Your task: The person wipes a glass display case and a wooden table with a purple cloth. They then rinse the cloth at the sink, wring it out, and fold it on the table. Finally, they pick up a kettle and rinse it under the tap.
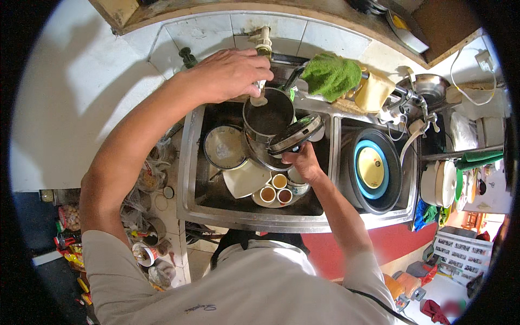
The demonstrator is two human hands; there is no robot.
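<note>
My left hand [238,75] reaches over the left sink basin, its fingers closed around the tap [264,44] at the wall. Below the spout sits a dark-sided saucepan [268,112], its handle pointing to the back right. My right hand [304,162] grips a pot lid [295,134] from below, holding it tilted beside the saucepan's rim. Under the saucepan another metal pot is partly hidden. In the same basin lie a round dark-rimmed plate [225,147], a white squarish dish [245,180] and several small cups [279,181].
The right basin [338,162] holds a large dark tub [394,190] with blue and yellow bowls nested inside. Behind the sink hang a green cloth [331,76] and a yellow cloth [375,92]. A wooden shelf [206,10] runs above. Bags and containers crowd the left floor.
</note>
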